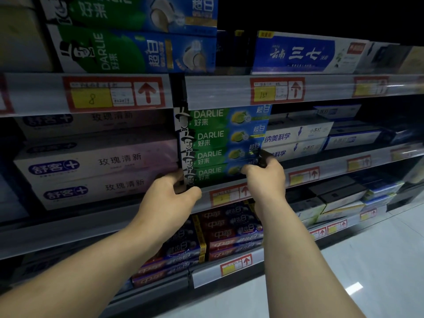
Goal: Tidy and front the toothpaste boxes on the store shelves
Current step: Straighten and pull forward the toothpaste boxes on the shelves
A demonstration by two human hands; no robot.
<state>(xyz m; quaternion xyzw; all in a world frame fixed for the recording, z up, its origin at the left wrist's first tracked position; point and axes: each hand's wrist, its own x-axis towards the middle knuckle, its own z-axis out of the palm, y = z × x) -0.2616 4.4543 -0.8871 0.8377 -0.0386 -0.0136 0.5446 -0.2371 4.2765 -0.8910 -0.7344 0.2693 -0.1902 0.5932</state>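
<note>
Toothpaste boxes (pixel 220 143), green-blue Darlie, four stacked flat at frame centre on the middle shelf (pixel 91 226). Left hand (pixel 169 198) grips the bottom box's left end, fingers (pixel 177 177) curled around it. Right hand (pixel 266 177) holds the stack's right end, fingers pinching the lower boxes. Pale boxes (pixel 96 166) sit just beside, left.

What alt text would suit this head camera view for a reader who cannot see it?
Two bare hands grip the ends of the bottom box in a stack of four green Darlie toothpaste boxes on a middle shelf: left hand at the left end, right hand at the right. White boxes sit beside it, red boxes below.
</note>
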